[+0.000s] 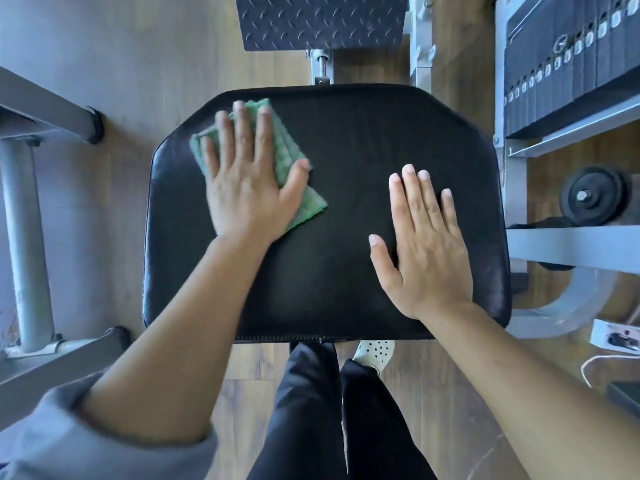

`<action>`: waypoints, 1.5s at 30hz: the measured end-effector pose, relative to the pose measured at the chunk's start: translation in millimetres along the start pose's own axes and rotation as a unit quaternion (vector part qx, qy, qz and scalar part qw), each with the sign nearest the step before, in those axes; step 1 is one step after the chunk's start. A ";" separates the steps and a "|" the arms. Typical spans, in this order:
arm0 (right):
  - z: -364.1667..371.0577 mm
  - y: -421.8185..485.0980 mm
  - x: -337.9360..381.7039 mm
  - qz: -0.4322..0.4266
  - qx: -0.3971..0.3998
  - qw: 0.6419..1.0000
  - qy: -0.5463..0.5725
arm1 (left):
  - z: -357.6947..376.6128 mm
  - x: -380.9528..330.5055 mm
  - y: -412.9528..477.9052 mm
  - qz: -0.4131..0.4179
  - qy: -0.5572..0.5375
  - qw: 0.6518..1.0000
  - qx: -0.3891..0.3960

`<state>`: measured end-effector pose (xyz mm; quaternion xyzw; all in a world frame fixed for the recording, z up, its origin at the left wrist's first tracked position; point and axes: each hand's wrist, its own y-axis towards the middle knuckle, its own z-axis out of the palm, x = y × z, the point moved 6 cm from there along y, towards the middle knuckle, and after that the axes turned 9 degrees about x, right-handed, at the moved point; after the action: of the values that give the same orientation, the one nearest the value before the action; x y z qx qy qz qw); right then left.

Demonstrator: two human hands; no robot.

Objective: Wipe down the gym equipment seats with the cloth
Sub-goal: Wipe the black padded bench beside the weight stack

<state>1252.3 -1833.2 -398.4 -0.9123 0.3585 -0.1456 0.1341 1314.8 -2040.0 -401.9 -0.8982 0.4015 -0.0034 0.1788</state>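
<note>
Head camera (wide-angle) — looks straight down, close over seat [346,147].

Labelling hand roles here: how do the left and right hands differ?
The left hand presses the green cloth at the far left corner of the seat; the right hand lies on bare seat, nearer the right edge. Both are flat, fingers straight.

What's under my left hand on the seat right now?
A green cloth lies under the left hand, pressed flat onto the black seat. Its edges stick out past the fingers and thumb; the middle is covered by the palm and cannot be seen.
</note>
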 end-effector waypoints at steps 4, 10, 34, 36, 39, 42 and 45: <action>-0.3 0.2 0.2 -0.001 0.005 1.000 0.001 | 11.0 -37.7 -32.3 0.172 0.031 0.984 0.019; -0.4 0.2 -0.3 -0.001 0.004 1.000 0.009 | -1.1 28.6 -16.6 0.116 0.048 0.992 0.013; -1.3 1.9 0.5 -0.004 0.016 1.000 0.016 | 2.3 -49.6 13.6 0.430 0.119 0.892 0.066; -0.8 1.7 0.1 -0.001 0.018 1.000 0.013 | -4.1 -27.4 25.2 0.438 0.128 0.887 0.068; -0.7 1.4 -0.3 -0.001 0.019 1.000 0.013 | -8.7 -32.3 58.6 0.368 0.109 0.922 0.057; -1.7 0.9 -0.2 -0.001 0.016 1.000 0.016 | -3.3 -77.4 60.0 0.372 0.100 0.922 0.047; -1.7 2.5 -0.1 -0.002 0.019 1.000 0.012 | 2.7 -83.2 43.1 0.468 0.142 0.870 0.062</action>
<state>1250.1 -1835.1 -397.7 -0.9085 0.3556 -0.1631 0.1468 1227.7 -2005.4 -407.0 -0.5825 0.7946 -0.0713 0.1558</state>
